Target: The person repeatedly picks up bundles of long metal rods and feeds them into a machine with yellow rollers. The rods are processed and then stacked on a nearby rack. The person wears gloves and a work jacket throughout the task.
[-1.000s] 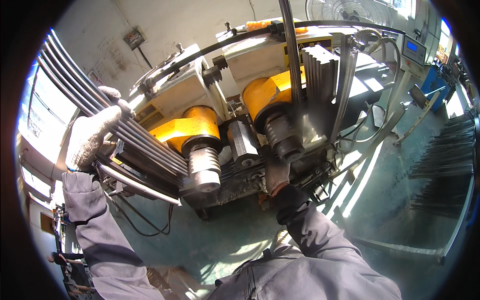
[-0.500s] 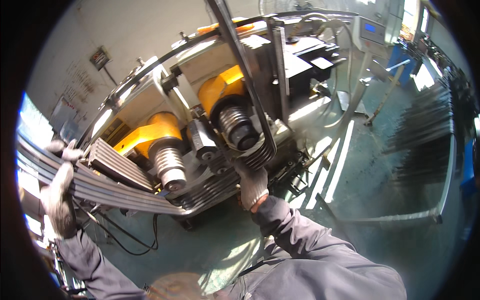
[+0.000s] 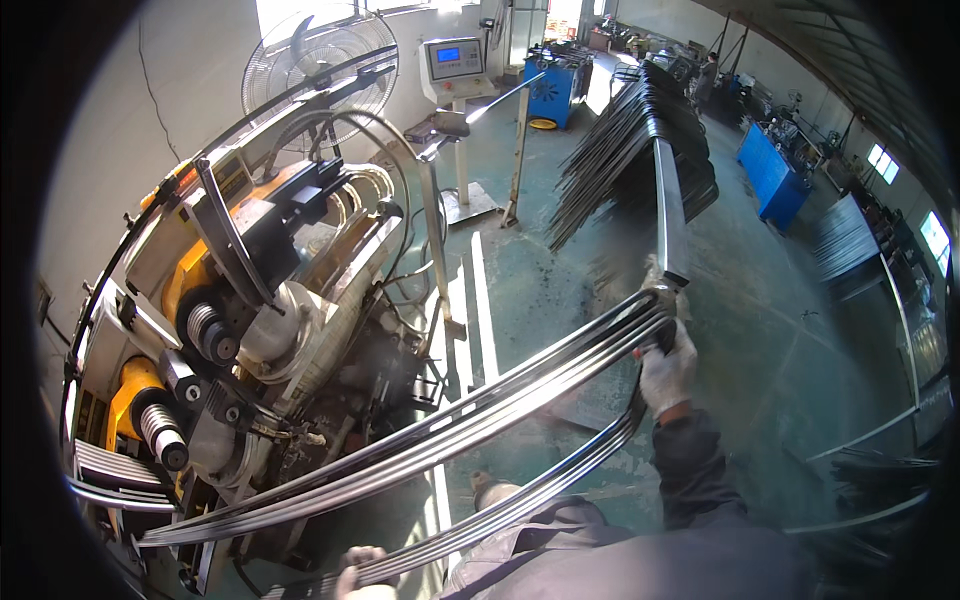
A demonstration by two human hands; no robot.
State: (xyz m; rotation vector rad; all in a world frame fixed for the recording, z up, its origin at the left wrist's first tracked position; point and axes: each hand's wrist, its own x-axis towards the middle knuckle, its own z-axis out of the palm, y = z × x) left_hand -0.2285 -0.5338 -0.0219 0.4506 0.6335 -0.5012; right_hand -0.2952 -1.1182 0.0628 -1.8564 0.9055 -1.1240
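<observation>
The bent metal bars (image 3: 500, 420) have come away from the front of the machine (image 3: 250, 195), where half a second ago they lay below the rollers; the right hand (image 3: 668, 380) has swung out with them, well apart from it. The right hand's gloved fingers are clamped on the bundle at its bend, with the bars running back from them in two long legs. The left hand (image 3: 365, 575), partly cut off by the lower edge of the view, has its fingers curled round the lower leg near its far end.

The right arm reaches forward from the body, its grey sleeve (image 3: 690, 470) rising toward the hand, while the left hand stays low and close to the body. The upper leg slants across the view, passing in front of the machine's lower end; the lower leg runs beneath it, nearer the person's body.

Just beyond the right hand is the near end of a metal rail (image 3: 670, 205). The bend lies right by that end, though whether the two touch is hard to tell from here. Farther along the rail hangs a pile of dark bars (image 3: 620, 150).

The view has turned to the right since the earlier frame: the machine, with its two ribbed rollers (image 3: 160, 430) and yellow arms (image 3: 130, 385), now stands at the left, and the rail is nearer the middle.
</observation>
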